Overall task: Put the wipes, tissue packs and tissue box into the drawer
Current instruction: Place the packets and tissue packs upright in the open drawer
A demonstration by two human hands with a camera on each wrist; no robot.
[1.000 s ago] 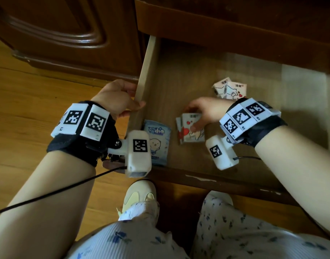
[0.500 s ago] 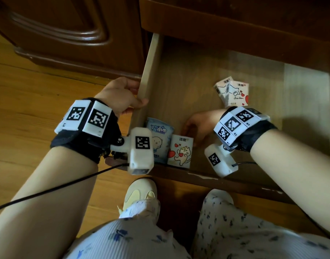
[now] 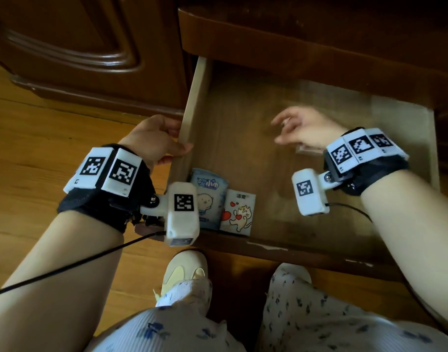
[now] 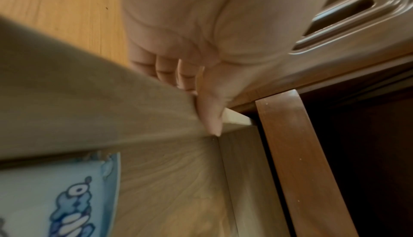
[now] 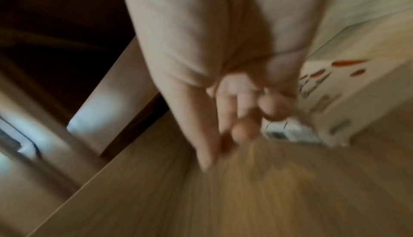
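The wooden drawer (image 3: 408, 138) stands pulled out. At its front left corner a blue wipes pack (image 3: 207, 199) (image 4: 55, 196) and a white tissue pack with a cat and hearts (image 3: 239, 212) stand side by side against the front wall. My left hand (image 3: 182, 146) (image 4: 198, 96) grips the drawer's left wall (image 4: 89, 108), thumb inside, fingers outside. My right hand (image 3: 281, 130) (image 5: 241, 126) hovers blurred over the drawer's middle, fingers loosely spread and holding nothing. Another tissue pack (image 3: 308, 149) (image 5: 330, 85) lies mostly hidden beneath that wrist, just right of the fingers.
A dark carved cabinet door (image 3: 65, 41) stands left of the drawer, above the wooden floor (image 3: 40, 148). The cabinet top (image 3: 294, 41) overhangs the drawer's back. My knees and a slippered foot (image 3: 185, 270) sit right under the drawer front (image 3: 268, 247). A cable trails from each wrist camera.
My right hand let go of the cat tissue pack, which now stands beside the wipes, and moved up and right over the other packs. The left hand kept its grip on the wall.
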